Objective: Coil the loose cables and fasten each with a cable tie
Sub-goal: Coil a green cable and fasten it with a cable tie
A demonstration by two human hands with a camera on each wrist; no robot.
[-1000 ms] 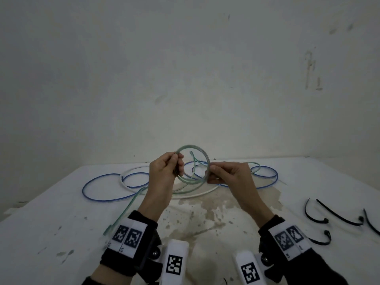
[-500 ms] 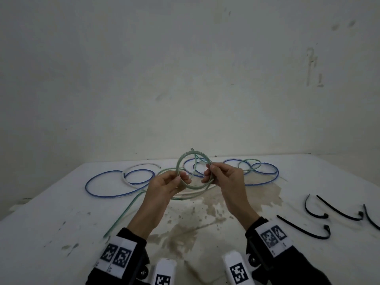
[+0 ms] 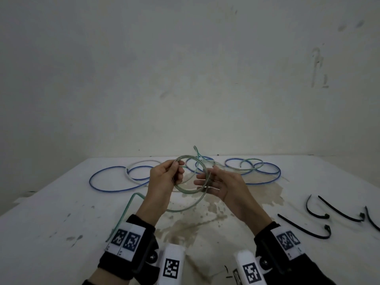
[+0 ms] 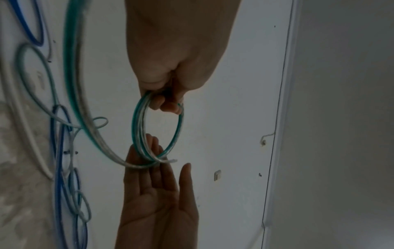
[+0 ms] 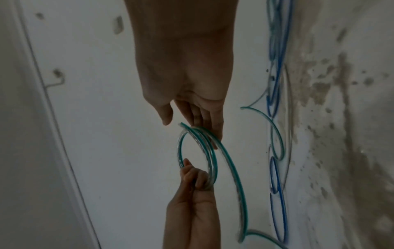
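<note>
In the lower centre of the head view, my left hand pinches the left rim of the green cable coil, 2 or 3 turns held upright above the white table. To its right, my right hand is flat and relaxed, fingers only brushing the coil's far rim, gripping nothing.

I judge the springy turns could fan apart, since only 1 pinch clamps them. The loose tail trailing to the lower left could snag and drag the coil open.

Half a second ago my right hand pinched the coil; now it has let go. The black cable ties lie untouched at the right edge.
</note>
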